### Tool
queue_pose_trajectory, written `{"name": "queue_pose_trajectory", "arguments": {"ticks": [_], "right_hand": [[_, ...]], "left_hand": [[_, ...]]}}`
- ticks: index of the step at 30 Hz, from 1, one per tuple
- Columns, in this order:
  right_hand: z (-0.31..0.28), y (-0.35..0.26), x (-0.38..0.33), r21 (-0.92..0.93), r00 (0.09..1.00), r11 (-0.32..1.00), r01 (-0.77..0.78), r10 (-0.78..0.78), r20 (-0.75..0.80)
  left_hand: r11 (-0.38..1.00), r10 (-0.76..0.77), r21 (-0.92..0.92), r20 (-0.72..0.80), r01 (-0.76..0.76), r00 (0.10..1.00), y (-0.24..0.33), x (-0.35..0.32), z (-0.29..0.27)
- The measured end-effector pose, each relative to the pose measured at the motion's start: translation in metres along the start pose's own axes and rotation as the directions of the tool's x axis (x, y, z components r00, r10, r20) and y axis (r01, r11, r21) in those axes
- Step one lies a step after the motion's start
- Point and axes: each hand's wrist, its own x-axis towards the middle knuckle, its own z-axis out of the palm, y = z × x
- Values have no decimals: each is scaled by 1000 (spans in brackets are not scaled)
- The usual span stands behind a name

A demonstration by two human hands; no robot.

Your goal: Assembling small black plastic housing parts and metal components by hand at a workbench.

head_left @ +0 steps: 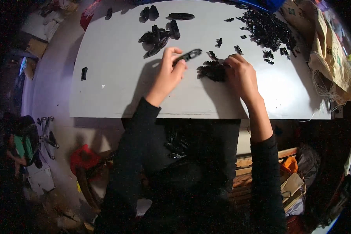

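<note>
Between the thumb and fingers of my left hand (171,70) is a long black plastic part (192,54), tilted up to the right above the white table (117,93). My right hand (241,76) is at a small heap of black plastic pieces (212,72), with its fingers bent and pressed together at the heap's right side. Whatever those fingertips hold is hidden. Loose small black pieces (219,42) lie just beyond the heap. Farther off to the left is a cluster of larger, oblong black parts (156,39).
A big pile of small black pieces (267,31) covers the far right of the table. Beside it hangs a tan woven sack (327,58) with frayed threads. A single black part (84,73) lies near the left edge. Below the right side is a slatted wooden bench (243,175).
</note>
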Motion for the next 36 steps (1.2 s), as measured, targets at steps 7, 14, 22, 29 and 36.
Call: {"name": "queue_pose_trajectory", "arguments": {"ticks": [7, 14, 22, 29, 36], "right_hand": [[-8, -44, -22, 580, 928, 735, -350, 358, 106], [6, -88, -50, 909, 869, 106, -402, 356, 343], [-9, -92, -50, 838, 893, 325, -439, 260, 367], [-30, -96, -46, 736, 912, 540, -408, 201, 357], [-26, -96, -44, 775, 928, 511, -372, 239, 287]], "left_hand": [[744, -235, -600, 178, 295, 956, 24, -48, 7], [835, -107, -541, 9, 95, 994, 45, -65, 33], [936, 30, -353, 107, 9, 994, 44, -75, 24], [966, 240, -146, 193, -214, 951, 44, -75, 22], [975, 206, -136, 239, -177, 949, 42, -74, 25]]}}
